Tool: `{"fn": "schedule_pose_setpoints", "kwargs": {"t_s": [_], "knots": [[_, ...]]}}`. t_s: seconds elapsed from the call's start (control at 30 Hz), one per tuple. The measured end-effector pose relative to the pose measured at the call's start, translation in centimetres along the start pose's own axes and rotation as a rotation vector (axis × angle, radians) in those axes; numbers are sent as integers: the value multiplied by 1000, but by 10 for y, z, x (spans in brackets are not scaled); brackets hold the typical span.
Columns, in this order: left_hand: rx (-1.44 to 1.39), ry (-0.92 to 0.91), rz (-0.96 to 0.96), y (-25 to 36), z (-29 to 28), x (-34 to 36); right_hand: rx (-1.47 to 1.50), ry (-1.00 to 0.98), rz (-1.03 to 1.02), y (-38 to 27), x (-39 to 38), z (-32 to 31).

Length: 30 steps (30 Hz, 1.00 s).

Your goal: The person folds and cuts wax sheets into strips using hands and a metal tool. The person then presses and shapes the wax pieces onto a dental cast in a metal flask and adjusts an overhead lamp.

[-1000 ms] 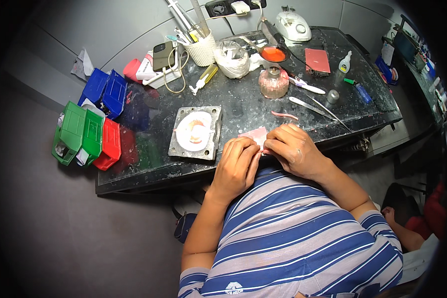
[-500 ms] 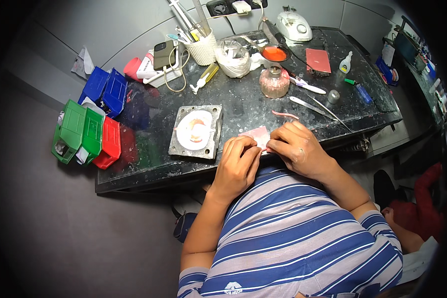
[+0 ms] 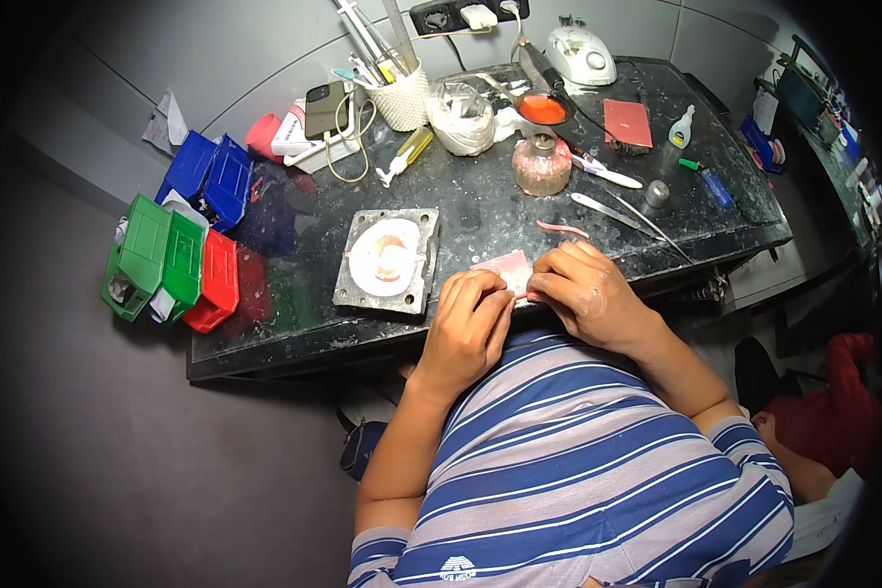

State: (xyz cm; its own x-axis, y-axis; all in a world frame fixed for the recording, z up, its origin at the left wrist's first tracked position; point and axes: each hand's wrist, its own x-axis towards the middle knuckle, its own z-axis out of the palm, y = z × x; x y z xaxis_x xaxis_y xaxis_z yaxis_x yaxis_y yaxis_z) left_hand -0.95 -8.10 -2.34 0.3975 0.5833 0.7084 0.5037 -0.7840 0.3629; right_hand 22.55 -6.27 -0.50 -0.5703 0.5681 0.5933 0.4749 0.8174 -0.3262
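My left hand [image 3: 467, 321] and my right hand [image 3: 590, 297] meet at the table's front edge, thumbs and fingertips pinched. Between them runs a thin pink strip [image 3: 522, 296], wax-like, its ends covered by my fingers. Just behind the fingertips lies a flat pink sheet [image 3: 506, 264], partly hidden by my hands. Another curved pink strip [image 3: 563, 228] rests on the table beyond my right hand. To the left of my left hand sits a square metal dental flask [image 3: 420, 224], filled with white plaster [image 3: 374, 274] that has a pinkish curved shape in its middle.
Behind my hands stand a pink glass burner [image 3: 542, 167], a ladle [image 3: 542, 109] with orange content and a bagged white container [image 3: 462, 120]. A metal spatula [image 3: 612, 213] lies to the right. Coloured bins [image 3: 181, 257] line the left edge. Someone in red [image 3: 838, 392] is at far right.
My hands hold almost the same pose, with the pink strip still between them. At the far right, the red clothing of the other person has shifted slightly.
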Motion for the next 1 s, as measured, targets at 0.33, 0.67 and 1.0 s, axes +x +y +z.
{"fn": "schedule_pose_setpoints", "kwargs": {"t_s": [0.33, 0.67, 1.0], "knots": [[-107, 37, -36, -2, -1, -3, -91, -44, 35, -3, -2, 0], [-86, 13, -12, -6, -3, -6, -81, 14, -2, -4, 2, 2], [-9, -24, 100, -4, -10, -6, -15, -89, 43, -16, 0, -18]]}}
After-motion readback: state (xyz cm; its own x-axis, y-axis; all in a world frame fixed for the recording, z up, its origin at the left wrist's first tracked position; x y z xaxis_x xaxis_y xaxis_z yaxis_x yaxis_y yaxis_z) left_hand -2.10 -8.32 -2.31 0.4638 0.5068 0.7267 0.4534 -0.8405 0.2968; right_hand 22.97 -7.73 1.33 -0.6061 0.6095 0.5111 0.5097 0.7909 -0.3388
